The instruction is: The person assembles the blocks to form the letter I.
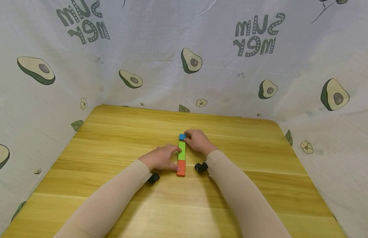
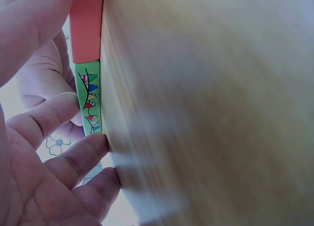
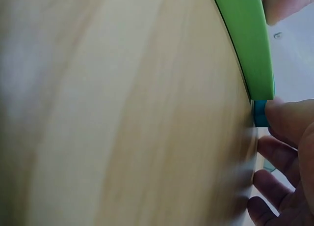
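A red block (image 1: 181,169) and a green block (image 1: 182,152) lie end to end in a line on the wooden table. Just past the green one is a small blue block (image 1: 182,137), with a narrow gap between them. My right hand (image 1: 198,140) pinches the blue block between thumb and fingers from its right side. From the left, my left hand (image 1: 162,158) rests its thumb on the red block and its index finger on the green block. Little flags decorate the side of the green block (image 2: 90,100) in the left wrist view.
The wooden table (image 1: 246,198) runs back to a hanging white cloth (image 1: 160,39) printed with avocados and lettering. Black camera parts (image 1: 201,167) stick out beneath both wrists, close to the table surface.
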### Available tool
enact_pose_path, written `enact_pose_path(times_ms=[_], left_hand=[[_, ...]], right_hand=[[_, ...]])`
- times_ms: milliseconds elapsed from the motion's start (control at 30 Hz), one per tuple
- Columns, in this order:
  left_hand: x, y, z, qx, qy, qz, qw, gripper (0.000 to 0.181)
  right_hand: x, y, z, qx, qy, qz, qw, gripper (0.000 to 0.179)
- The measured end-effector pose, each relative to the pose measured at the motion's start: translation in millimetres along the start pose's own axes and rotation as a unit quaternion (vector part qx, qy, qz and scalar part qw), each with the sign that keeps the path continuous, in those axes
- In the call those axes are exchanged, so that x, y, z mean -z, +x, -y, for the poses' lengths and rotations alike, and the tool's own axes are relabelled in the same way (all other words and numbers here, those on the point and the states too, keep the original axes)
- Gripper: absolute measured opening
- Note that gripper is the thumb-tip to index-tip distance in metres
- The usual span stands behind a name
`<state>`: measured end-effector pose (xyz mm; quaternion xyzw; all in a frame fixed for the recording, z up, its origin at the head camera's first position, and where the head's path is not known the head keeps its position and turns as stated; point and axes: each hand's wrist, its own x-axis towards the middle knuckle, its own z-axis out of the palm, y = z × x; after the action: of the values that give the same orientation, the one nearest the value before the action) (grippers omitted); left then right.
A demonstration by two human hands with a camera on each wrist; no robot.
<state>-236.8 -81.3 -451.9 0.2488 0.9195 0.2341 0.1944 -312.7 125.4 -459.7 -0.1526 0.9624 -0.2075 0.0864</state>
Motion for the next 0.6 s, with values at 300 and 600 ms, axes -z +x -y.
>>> enact_pose_path(times_ms=[300, 600], left_hand=[[0.2, 0.2, 0.4, -0.003, 0.0, -0.001, 1.0, 0.071], [1.2, -1.2, -0.4, -0.003, -0.007, -0.002, 1.0, 0.071]], right_hand=[[1.1, 0.0, 2.3, -0.013, 0.012, 0.006, 0.9998, 0.04], [0.3, 0.3, 3.4, -0.008, -0.001, 0.001, 1.0, 0.04]])
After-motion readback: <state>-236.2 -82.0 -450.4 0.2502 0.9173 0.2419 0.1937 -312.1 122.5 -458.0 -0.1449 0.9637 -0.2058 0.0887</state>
